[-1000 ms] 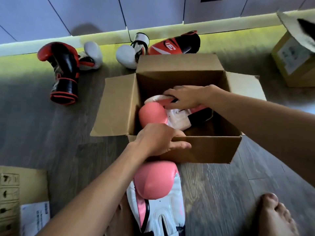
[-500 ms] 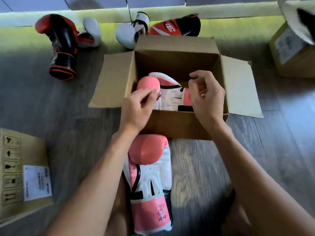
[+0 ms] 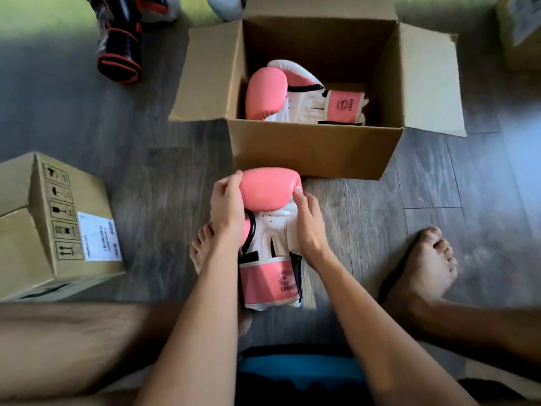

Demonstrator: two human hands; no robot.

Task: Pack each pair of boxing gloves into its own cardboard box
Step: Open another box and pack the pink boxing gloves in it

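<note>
The person is sitting on the wooden floor [image 3: 140, 183] with bare legs spread, and both hands are grasping one pink-and-white glove [image 3: 272, 235] that is lying on the floor between the feet. The left hand [image 3: 227, 206] is curling its fingers over the left side of the pink padding. The right hand [image 3: 310, 227] is lying along the glove's right edge with its thumb pressing on the padding. The glove's cuff is pointing back toward the person, and its padded end is almost touching the front wall of the open cardboard box [image 3: 316, 153].

The matching glove [image 3: 298, 95] is lying on its side in the box, against the left wall, with its cuff pointing right. The box's side flaps are folding outward over the floor.

The left foot [image 3: 202, 250] is resting just beside the held glove, partly under the left wrist; the right foot [image 3: 424, 265] is sitting well off to the right. A closed labelled box [image 3: 52, 227] is standing on the left. Beyond it, a black-and-red glove [image 3: 118, 51] is lying near the open box's left flap, with a white glove [image 3: 225, 7] at the top edge, partly cut off. Another box [image 3: 521, 30] is showing at the top right corner.
</note>
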